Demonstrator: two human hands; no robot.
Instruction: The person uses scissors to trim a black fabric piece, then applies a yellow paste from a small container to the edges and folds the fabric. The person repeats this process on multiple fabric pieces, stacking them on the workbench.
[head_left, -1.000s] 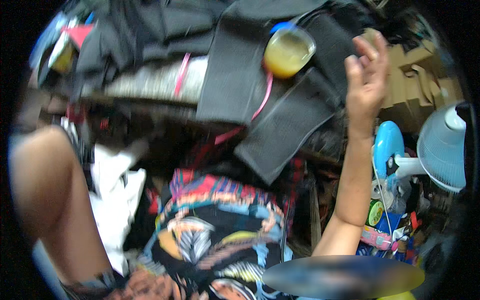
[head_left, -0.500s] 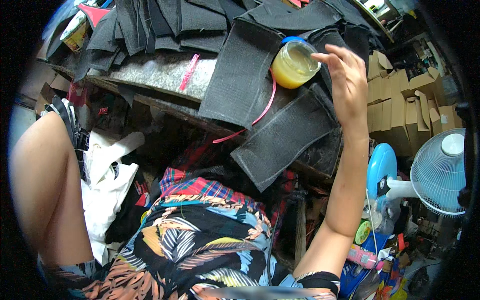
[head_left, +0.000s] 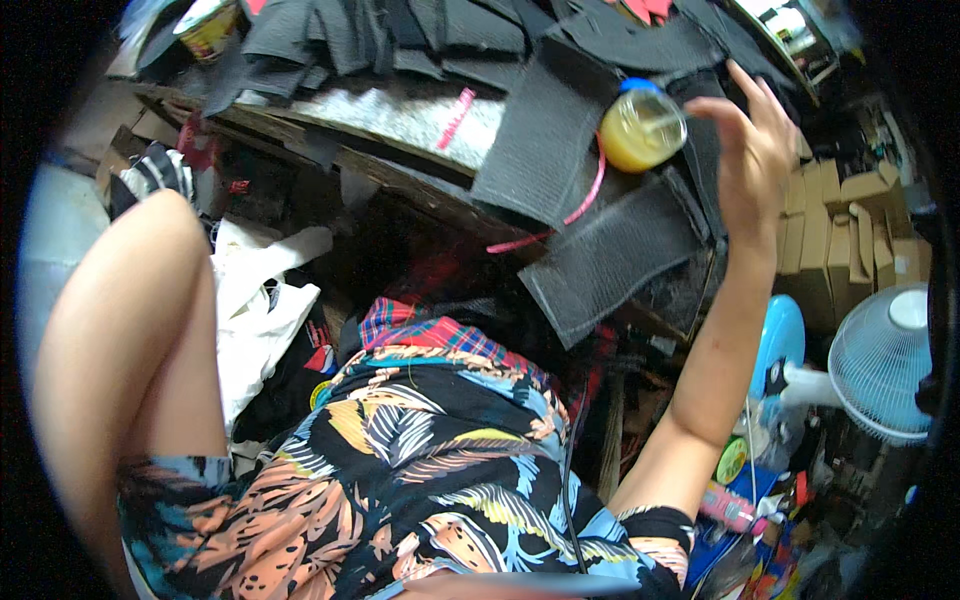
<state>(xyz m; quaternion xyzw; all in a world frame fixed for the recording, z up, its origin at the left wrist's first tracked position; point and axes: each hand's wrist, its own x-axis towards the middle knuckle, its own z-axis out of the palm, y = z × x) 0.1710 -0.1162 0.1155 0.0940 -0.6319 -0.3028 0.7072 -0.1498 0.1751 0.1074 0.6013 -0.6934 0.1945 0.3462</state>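
Observation:
My right hand (head_left: 750, 135) is raised over the right end of the worktable, its fingers apart and holding nothing I can see. Just left of its thumb stands a clear jar (head_left: 638, 138) of yellowish liquid. A pale, thin shape shows inside the jar, too unclear to name. The jar rests among black fabric pieces (head_left: 545, 130); another black piece (head_left: 612, 262) hangs over the table's front edge. A thin pink ribbon (head_left: 590, 200) trails from beside the jar. My left arm (head_left: 130, 300) is bent up at the left; its hand is out of view.
A pile of black pieces (head_left: 400, 35) lies along the back of the worktable (head_left: 400, 125), near a pink strip (head_left: 457, 118). Cardboard boxes (head_left: 830, 225) and a blue-and-white fan (head_left: 885, 365) stand at the right. White cloth (head_left: 265, 330) lies below the table at the left.
The whole view has shifted, so the table and jar appear further right. My right hand has moved slightly away from the jar, its fingers spreading wider.

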